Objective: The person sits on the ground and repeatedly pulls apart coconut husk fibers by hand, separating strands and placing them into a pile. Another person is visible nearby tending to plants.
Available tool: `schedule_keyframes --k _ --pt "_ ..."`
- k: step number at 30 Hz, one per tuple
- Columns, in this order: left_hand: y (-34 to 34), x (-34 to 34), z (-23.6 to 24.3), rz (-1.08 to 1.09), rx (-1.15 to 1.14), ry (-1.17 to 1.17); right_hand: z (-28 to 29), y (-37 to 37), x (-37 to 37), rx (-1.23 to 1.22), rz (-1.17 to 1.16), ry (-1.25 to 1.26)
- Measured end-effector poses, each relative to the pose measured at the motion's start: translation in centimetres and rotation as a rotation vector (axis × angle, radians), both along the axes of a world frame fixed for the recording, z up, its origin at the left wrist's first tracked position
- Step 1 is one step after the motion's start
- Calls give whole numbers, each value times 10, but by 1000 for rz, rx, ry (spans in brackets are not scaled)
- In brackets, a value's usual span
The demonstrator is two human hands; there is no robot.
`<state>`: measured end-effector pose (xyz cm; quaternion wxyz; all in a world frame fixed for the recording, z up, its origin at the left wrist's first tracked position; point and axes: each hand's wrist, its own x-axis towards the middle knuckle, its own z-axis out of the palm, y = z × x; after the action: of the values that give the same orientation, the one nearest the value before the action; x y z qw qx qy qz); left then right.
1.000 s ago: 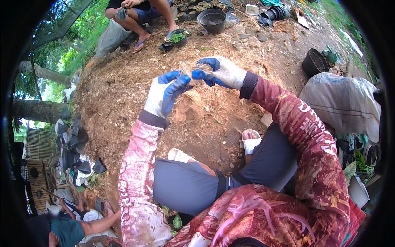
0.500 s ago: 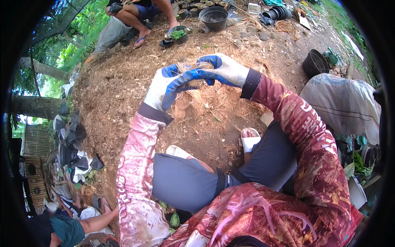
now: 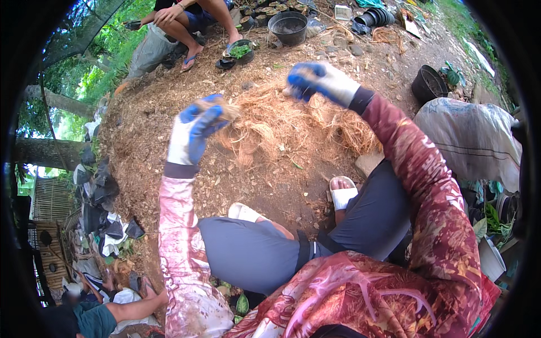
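Note:
Both of my hands wear white work gloves with blue-coated palms and fingers. My left hand [image 3: 194,129] is closed around a tuft of brown coconut fibre [image 3: 227,110], whose strands stick out past the fingertips. Farther right and a little higher, my right hand [image 3: 320,81] is curled closed, somewhat blurred; a bit of brown fibre shows among its fingers. The hands are apart. Beneath and between them, a loose pile of coconut fibre [image 3: 276,121] lies on the ground, with a thicker tangle [image 3: 356,132] at its right.
A black pot [image 3: 288,29] and a small potted plant [image 3: 241,50] stand ahead, near a seated person [image 3: 194,22]. At right are another black pot [image 3: 429,84], a stone [image 3: 369,163] and a full white sack [image 3: 470,135]. Another person's leg [image 3: 135,307] shows lower left.
My hands were together, with fibre between them; now they have parted, the left moving left and down, the right moving right and slightly up. More of the fibre pile shows between them.

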<state>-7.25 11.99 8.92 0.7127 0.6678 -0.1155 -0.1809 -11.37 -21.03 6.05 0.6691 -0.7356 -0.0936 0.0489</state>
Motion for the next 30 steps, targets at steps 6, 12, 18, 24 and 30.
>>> schedule_keyframes --k 6,12,18,24,30 --pt "-31 -5 -28 -165 -78 21 -25 44 -1 -159 173 -128" --pt "-28 -7 -15 -122 28 59 -8 40 -8 -58 195 49" --pt "-20 -8 -20 -108 -12 35 -11 30 -3 14 99 -1" --pt "-49 -14 -33 -86 3 40 -26 55 -1 -231 137 -43" --pt "-48 -17 -29 -149 -7 81 -24 57 -4 -147 99 -247"
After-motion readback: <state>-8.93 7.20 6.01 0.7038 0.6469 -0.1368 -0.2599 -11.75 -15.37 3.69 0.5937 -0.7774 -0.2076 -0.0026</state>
